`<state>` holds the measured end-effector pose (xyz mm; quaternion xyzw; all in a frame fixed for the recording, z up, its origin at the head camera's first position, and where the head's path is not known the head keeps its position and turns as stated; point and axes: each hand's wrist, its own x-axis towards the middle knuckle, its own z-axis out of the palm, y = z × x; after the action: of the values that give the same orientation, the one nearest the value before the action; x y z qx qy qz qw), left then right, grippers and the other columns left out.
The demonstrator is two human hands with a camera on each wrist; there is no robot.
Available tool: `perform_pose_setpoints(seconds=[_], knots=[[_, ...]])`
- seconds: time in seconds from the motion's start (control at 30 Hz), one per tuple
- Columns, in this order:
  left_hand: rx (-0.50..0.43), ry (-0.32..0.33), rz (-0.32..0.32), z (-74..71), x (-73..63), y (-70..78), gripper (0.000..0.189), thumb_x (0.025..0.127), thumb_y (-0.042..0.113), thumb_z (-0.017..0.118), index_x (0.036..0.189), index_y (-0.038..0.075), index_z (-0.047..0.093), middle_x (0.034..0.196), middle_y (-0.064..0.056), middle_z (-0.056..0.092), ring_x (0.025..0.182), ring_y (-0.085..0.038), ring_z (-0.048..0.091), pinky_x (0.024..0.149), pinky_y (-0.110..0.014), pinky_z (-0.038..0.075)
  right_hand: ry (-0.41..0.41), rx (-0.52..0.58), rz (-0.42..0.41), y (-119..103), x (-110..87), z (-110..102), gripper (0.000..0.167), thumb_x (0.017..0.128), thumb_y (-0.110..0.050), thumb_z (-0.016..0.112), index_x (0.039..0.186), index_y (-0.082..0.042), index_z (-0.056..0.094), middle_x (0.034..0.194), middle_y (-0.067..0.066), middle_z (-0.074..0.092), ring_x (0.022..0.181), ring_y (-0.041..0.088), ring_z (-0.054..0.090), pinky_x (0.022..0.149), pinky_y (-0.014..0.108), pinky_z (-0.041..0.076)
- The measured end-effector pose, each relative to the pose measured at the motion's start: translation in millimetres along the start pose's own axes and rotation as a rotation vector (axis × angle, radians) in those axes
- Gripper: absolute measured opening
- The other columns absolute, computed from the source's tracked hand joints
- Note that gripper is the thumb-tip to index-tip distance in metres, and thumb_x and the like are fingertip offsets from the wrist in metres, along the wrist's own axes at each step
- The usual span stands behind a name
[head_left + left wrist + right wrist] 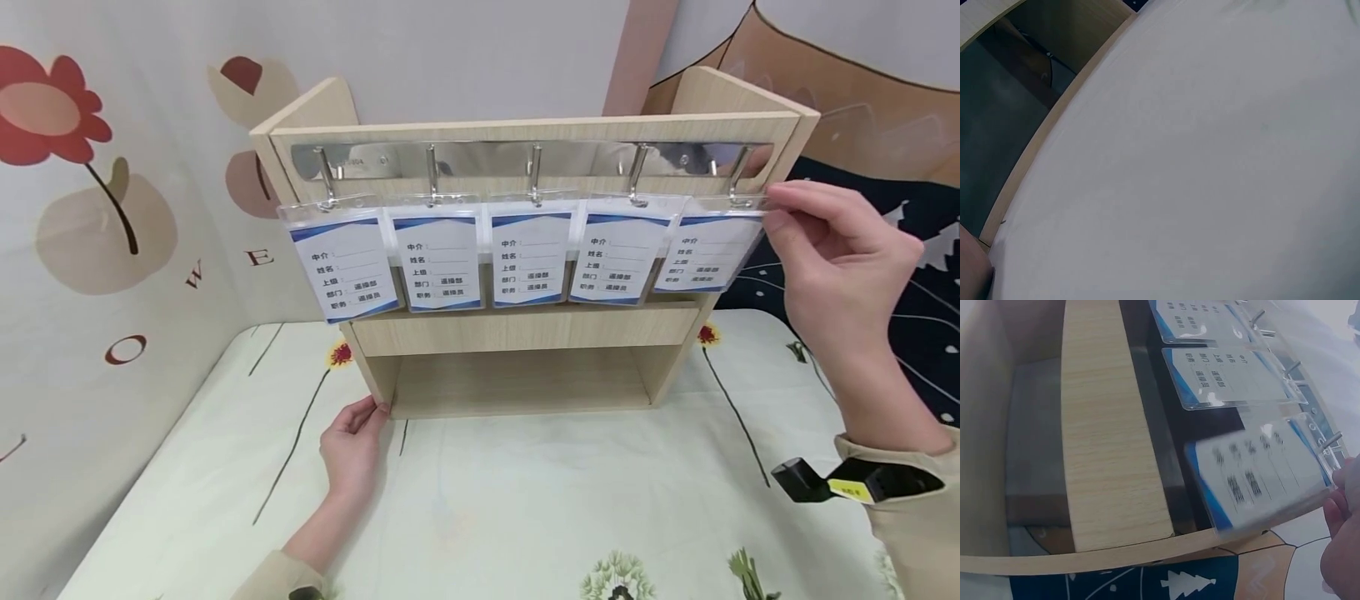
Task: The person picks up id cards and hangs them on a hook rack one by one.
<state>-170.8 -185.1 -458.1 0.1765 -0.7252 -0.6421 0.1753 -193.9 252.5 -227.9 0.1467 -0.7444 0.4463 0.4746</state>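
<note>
A small light-wood shelf [525,329] carries a shiny metal hook rail [480,160] along its upper front. Clear-sleeved name badges with blue-and-white cards hang in a row from its hooks. My right hand [847,258] pinches the upper right corner of the rightmost badge [708,250], whose top edge is at the end hook [738,171]. That badge [1260,472] looks blurred in the right wrist view. Down at the shelf's lower left corner, my left hand [352,446] grips the side panel's edge with thumb and fingers; the left wrist view shows only a sliver of this hand [974,269].
Under the shelf lies a pale flowered cloth [510,500]. A printed curtain [150,167] hangs behind and to the left. Dark patterned fabric [930,308] lies at the right, beyond my right hand. The shelf has an open lower compartment [525,379].
</note>
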Motion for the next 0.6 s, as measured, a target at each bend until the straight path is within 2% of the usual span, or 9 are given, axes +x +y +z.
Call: perform_pose_setpoints(seconds=[0.2,0.4,0.6], knots=[[0.014,-0.004,-0.008,0.7,-0.7,-0.3,0.029,0.099,0.013,0.069,0.123,-0.005,0.068,0.123,-0.023,0.069,0.085,0.012,0.065,0.078,-0.009,0.053,0.007,-0.005,0.024,4.4,-16.8,-10.5,0.024,0.095,0.009,0.066,0.117,0.004,0.074,0.113,-0.003,0.072,0.102,0.011,0.065,0.095,0.016,0.05],[-0.007,0.014,-0.008,0.3,-0.9,-0.2,0.029,0.097,0.011,0.07,0.122,-0.005,0.07,0.121,-0.022,0.07,0.083,0.01,0.066,0.077,-0.009,0.053,-0.083,-0.036,0.022,14.4,-43.3,-23.8,0.026,0.092,0.013,0.067,0.117,0.008,0.073,0.115,-0.004,0.072,0.097,0.007,0.065,0.089,0.011,0.05],[-0.014,-0.001,-0.02,-2.9,0.7,1.7,0.031,0.097,0.012,0.071,0.123,-0.005,0.069,0.12,-0.021,0.071,0.083,0.009,0.067,0.078,-0.01,0.054,-0.185,0.003,0.047,28.0,-71.8,-36.4,0.031,0.087,0.023,0.066,0.116,0.013,0.07,0.114,-0.005,0.072,0.098,0.008,0.065,0.09,0.011,0.05]])
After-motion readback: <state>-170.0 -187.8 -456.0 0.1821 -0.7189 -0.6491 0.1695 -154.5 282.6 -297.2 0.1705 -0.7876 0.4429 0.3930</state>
